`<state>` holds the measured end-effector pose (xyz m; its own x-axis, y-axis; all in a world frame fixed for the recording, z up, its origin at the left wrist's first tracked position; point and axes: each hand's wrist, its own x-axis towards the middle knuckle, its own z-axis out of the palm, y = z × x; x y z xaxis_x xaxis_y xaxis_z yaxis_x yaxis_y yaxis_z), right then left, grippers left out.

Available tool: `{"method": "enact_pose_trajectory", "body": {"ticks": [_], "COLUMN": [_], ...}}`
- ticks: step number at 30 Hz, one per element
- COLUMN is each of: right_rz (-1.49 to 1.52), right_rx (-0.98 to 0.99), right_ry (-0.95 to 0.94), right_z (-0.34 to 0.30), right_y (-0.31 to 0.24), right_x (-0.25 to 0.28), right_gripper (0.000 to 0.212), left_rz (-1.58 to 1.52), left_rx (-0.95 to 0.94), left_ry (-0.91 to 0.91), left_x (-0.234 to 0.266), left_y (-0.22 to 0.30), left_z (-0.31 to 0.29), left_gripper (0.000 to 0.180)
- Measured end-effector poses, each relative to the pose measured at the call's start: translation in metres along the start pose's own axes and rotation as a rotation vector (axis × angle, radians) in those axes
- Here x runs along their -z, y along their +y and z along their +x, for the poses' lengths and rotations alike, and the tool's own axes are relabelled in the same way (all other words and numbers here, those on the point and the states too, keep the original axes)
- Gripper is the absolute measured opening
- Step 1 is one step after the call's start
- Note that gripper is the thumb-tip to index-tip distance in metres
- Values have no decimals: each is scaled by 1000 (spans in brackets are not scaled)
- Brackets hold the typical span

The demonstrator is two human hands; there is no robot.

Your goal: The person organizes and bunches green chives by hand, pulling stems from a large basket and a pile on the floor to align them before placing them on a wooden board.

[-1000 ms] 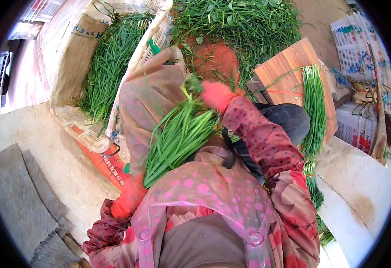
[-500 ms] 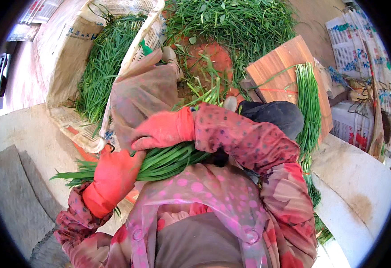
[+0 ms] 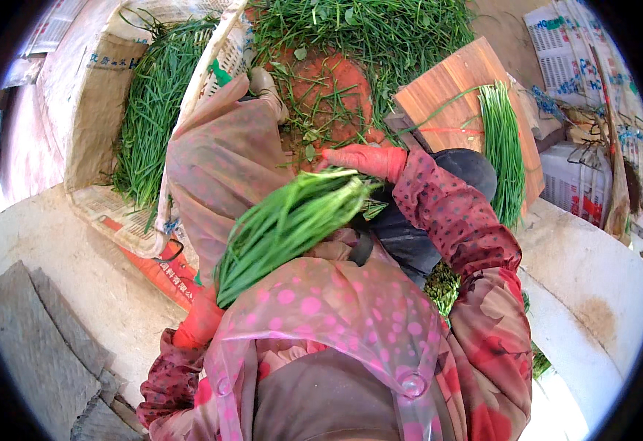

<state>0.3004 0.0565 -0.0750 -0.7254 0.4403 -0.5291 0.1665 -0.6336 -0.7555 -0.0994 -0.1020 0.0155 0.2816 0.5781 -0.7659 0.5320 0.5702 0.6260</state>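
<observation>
A bunch of green garlic chives (image 3: pixel 288 231) lies slantwise above my lap, pale cut ends toward the upper right and leaf tips toward the lower left. My left hand (image 3: pixel 202 317), in a red rubber glove, is closed at the leaf end; its fingers are largely hidden behind the leaves. Just beyond the pale ends, my right hand (image 3: pixel 362 158), gloved alike, is stretched out to the left with nothing visible in it. Its fingers look extended and slightly blurred. A second bunch of chives (image 3: pixel 503 154) rests on a wooden board (image 3: pixel 439 103) to the right.
A lined white basket (image 3: pixel 94 110) full of loose chives (image 3: pixel 161 110) stands at the left. More loose chives (image 3: pixel 365 33) are heaped at the far side, beside a reddish round surface (image 3: pixel 347 84). Grey slabs (image 3: pixel 35 353) lie lower left; white crates (image 3: pixel 575 176) stand at right.
My right hand has come off the bunch and moved up and to the right. The bunch has swung from nearly level to a slant, with its pale ends exposed. My left hand has lowered slightly.
</observation>
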Motion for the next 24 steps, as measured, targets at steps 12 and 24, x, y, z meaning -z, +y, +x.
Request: {"method": "enact_pose_trajectory", "body": {"ticks": [12,24], "right_rz": [-558,434], "right_rx": [86,308], "right_ry": [461,233], "right_z": [9,47], "right_y": [-16,22], "right_x": [70,7], "right_gripper": [42,31], "left_rz": [-135,-465], "left_rx": [-135,255], "left_ry": [-186,-165], "left_x": [15,48], "left_y": [-21,46], "left_z": [12,19], "left_gripper": [57,43]}}
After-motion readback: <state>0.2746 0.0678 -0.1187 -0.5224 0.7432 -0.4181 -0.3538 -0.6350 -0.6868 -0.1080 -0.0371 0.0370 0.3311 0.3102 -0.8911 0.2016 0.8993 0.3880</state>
